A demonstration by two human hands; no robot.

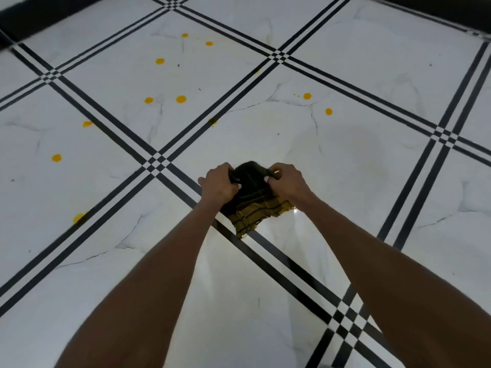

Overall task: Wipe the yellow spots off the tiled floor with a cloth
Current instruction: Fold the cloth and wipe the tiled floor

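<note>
Both hands grip one dark cloth (252,197) low over the tiled floor (372,168). The left hand (219,183) pinches the cloth's left upper edge, fingers curled around the fabric. The right hand (285,181) clenches the right upper edge in the same way. The cloth bunches into a dark hump between the two hands, and its lower part spreads toward the person, showing a yellow-brown checked band with a frayed edge. That lower corner lies across a black stripe (268,251) that runs diagonally over the white marble-look tiles.

Yellow spots lie scattered on the floor beyond and to the left of the cloth, all apart from it. Two spots (181,99) sit side by side well beyond the cloth, with three more farther off. A pair (328,111) lies beyond the cloth to the right. One spot (56,158) lies far left of the cloth, another (79,217) sits at the edge of a stripe to the left, nearer the person. A few smaller smears touch the stripes beyond the cloth. The tile just beneath the forearms is glossy with reflected light.
</note>
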